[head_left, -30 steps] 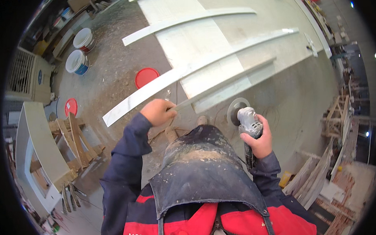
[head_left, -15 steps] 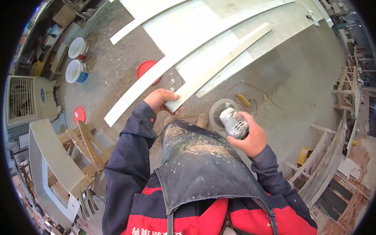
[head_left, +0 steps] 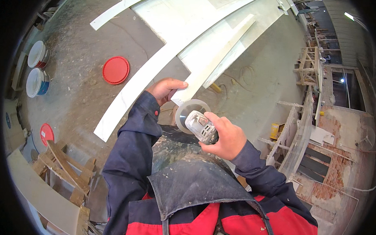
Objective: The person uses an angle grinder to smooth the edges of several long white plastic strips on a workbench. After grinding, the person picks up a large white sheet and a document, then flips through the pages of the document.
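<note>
On the floor before me lies a red lid [head_left: 116, 70]. A long white strip [head_left: 143, 77] extends alongside it. The left hand [head_left: 164, 90] grasps a shorter strip [head_left: 217, 58] at its near end. There sits the disc [head_left: 183, 113], contact indeterminable, of a grinder [head_left: 201, 127] clasped by the right hand [head_left: 228, 137].
</note>
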`<act>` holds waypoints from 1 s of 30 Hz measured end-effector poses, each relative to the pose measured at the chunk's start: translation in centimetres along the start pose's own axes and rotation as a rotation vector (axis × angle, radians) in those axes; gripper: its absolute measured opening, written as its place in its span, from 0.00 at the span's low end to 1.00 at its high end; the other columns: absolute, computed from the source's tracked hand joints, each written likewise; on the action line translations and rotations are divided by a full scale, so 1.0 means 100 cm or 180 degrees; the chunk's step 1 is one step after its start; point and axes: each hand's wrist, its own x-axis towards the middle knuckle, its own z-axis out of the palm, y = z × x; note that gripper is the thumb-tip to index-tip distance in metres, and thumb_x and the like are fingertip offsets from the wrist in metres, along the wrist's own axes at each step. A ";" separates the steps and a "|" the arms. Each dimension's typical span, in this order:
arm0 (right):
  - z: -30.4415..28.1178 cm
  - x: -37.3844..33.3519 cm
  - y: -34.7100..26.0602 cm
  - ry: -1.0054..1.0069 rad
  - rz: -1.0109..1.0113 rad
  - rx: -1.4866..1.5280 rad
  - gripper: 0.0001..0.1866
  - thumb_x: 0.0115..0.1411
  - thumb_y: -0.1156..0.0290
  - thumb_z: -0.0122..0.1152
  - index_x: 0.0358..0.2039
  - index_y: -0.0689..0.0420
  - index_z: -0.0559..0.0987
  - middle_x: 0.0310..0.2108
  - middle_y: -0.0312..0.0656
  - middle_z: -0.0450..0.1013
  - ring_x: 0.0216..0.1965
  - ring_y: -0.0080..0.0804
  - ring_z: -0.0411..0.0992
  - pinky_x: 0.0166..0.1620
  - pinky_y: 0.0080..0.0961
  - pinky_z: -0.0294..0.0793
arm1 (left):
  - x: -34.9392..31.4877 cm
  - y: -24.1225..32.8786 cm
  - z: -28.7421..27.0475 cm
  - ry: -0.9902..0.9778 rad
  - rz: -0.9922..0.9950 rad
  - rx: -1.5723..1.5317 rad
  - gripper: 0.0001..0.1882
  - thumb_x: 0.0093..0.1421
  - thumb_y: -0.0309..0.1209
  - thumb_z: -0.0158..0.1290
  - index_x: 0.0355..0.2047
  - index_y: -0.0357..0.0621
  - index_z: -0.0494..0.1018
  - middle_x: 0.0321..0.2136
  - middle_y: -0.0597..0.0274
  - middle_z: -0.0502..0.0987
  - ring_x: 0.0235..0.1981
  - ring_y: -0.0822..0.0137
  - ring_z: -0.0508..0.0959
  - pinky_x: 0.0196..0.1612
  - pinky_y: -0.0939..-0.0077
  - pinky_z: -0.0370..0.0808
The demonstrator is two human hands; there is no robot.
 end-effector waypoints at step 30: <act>-0.006 0.004 -0.015 0.0096 -0.0076 -0.0478 0.47 0.45 0.56 0.80 0.66 0.47 0.68 0.36 0.48 0.70 0.30 0.52 0.77 0.32 0.44 0.79 | -0.007 0.022 0.009 -0.0420 0.0027 0.0164 0.20 0.63 0.40 0.58 0.44 0.33 0.80 0.30 0.58 0.83 0.24 0.70 0.82 0.22 0.75 0.76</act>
